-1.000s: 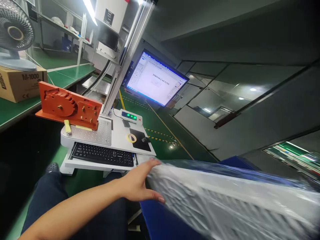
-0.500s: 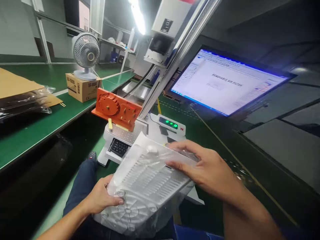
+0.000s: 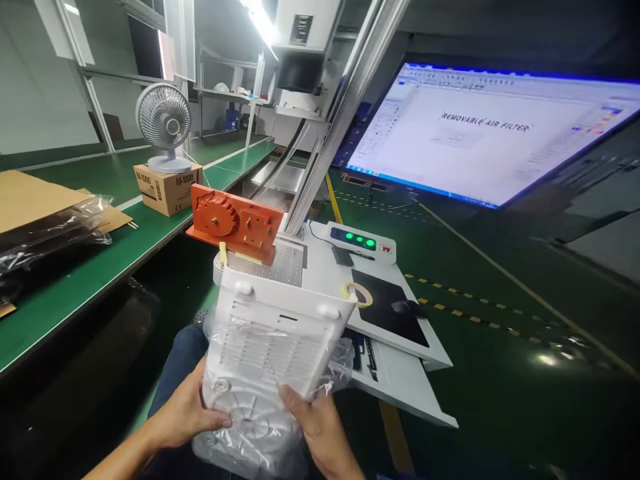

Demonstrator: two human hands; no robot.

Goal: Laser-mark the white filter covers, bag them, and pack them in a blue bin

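**Brought right hand (image 3: 317,423) down from the vented white plastic housing's (image 3: 273,363) upper edge to its lower half since half a second ago**

Swung the housing's far end, too, from about one o'clock round to twelve. Hold it near the white worktop (image 3: 325,267), with left hand (image 3: 183,407) clamped on its edge at eight o'clock and right hand clamped on between four and five. Press both thumbs (image 3: 295,403) to the front face; cannot see most of the fingers behind. See a clear plastic bag (image 3: 343,367) wrapped round the lower part and bunched out at three o'clock, leaving bare the far end with its two rounded feet (image 3: 244,289).

Looking out from the housing, find an orange fixture (image 3: 235,223) at eleven o'clock, standing upright on a perforated plate (image 3: 287,267). Farther along the same line, see a fan (image 3: 164,119) on a cardboard box (image 3: 170,192) marked M-1000, set on the green worktop (image 3: 150,237). At two o'clock, find a roll of tape (image 3: 367,295) overlapping the near-left edge of a black mouse pad (image 3: 385,310), with a mouse (image 3: 409,308) at the pad's right. Between one and two, see a control panel (image 3: 363,241) lit with three green lights and, higher, a monitor (image 3: 475,147) reading "REMOVABLE AIR FILTER".
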